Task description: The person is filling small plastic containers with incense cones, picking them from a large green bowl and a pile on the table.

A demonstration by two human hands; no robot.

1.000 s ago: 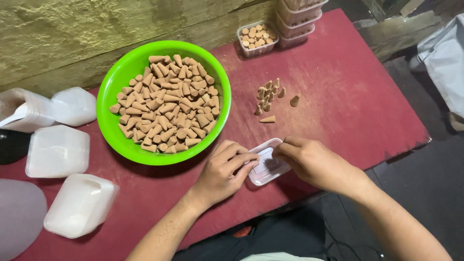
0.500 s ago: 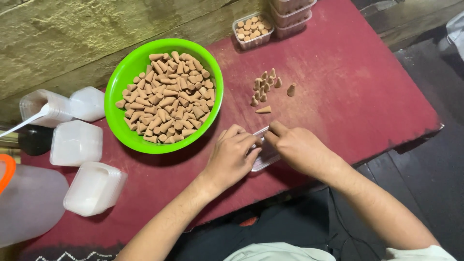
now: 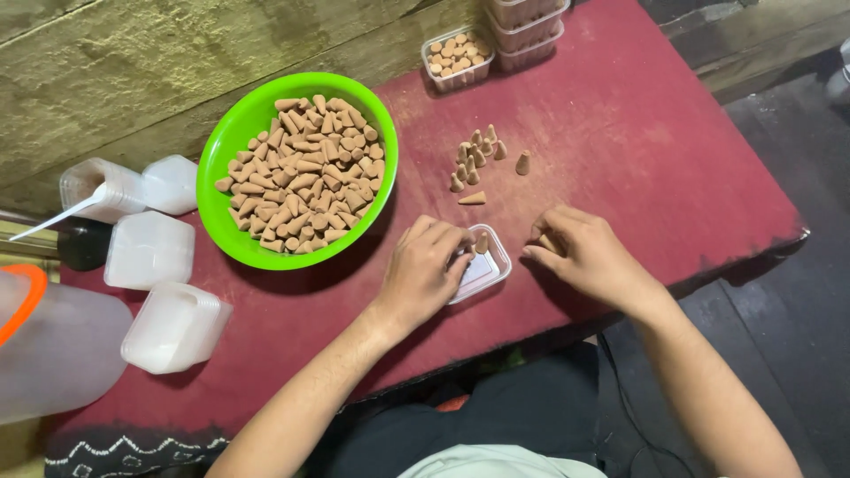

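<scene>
Both forearms are reaching in from the near edge. The left hand (image 3: 428, 267) is lying palm down, fingers curled together at its far-right tip. The right hand (image 3: 580, 251) is resting palm down just right of it, fingers loosely bent.

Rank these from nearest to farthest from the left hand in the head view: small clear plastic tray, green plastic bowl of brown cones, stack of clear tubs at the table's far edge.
1. Small clear plastic tray: under the left hand fingertips.
2. Green plastic bowl of brown cones: beyond the hand, to its left.
3. Stack of clear tubs: far table edge, to the right.
</scene>
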